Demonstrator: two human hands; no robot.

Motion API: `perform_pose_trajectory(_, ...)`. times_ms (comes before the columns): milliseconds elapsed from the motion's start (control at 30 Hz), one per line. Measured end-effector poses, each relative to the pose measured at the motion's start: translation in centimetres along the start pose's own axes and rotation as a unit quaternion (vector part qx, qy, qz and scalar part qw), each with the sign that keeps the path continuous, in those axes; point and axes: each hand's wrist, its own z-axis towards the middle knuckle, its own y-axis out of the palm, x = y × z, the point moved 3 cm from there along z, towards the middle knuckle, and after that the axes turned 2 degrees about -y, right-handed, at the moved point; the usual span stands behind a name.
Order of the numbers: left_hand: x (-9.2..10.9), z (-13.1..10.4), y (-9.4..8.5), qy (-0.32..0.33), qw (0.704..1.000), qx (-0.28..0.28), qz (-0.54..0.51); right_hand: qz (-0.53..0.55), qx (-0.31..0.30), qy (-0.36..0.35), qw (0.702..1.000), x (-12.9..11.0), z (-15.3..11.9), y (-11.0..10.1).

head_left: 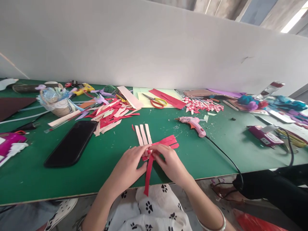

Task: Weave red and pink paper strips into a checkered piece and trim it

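Both hands meet at the table's front edge over a small weave of paper strips. My left hand point(131, 165) is closed on the weave's left side, its thumb pointing at the centre. My right hand point(170, 162) pinches the weave from the right, fingertips close to the left ones. Pale pink strips point(143, 134) stick out beyond the hands, away from me. Red strips point(168, 141) fan out to the right, and one red strip point(148, 176) hangs toward my lap. The fingers cover the crossing point.
A pink glue gun point(194, 125) with a black cord lies right of centre. Left are a black phone point(72, 144) and a pile of cut strips point(110, 115). Scissors point(157, 102), checkered woven pieces point(202, 105) and a purple power socket point(264, 136) lie farther off. A person's dark-clothed leg is at right.
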Motion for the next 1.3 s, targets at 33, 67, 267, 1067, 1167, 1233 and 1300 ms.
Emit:
perform_pose_trajectory(33, -0.1, -0.1, 0.0, 0.000, 1.000, -0.004, 0.001, 0.012, 0.007, 0.012, 1.000, 0.1, 0.0, -0.1)
perform_pose_trajectory(67, -0.2, -0.2, 0.0, -0.002, 1.000, -0.010, 0.003, 0.018, 0.006, 0.020, 1.000, 0.1, 0.0, -0.2)
perform_pose_trajectory(267, -0.2, -0.2, 0.3, 0.003, 0.999, 0.012, 0.047, 0.021, -0.026, 0.050, 0.998, 0.0, -0.1, -0.1)
perform_pose_trajectory(1067, -0.8, 0.5, 0.4, -0.155, 0.981, 0.118, -0.001, -0.270, 0.083, 0.059, 0.958, 4.0, 0.6, -7.6)
perform_pose_trajectory(1167, -0.6, 0.2, 0.2, -0.147, 0.982, 0.118, 0.008, -0.414, 0.144, 0.140, 0.888, 8.2, 0.9, -11.1)
perform_pose_trajectory(1233, -0.3, -0.1, 0.0, -0.140, 0.984, 0.110, 0.023, -0.425, 0.143, 0.150, 0.881, 10.6, 1.1, -12.3)
perform_pose_trajectory(1300, -0.1, -0.4, -0.1, -0.129, 0.986, 0.103, 0.030, -0.426, 0.139, 0.151, 0.881, 12.4, 1.1, -12.8)
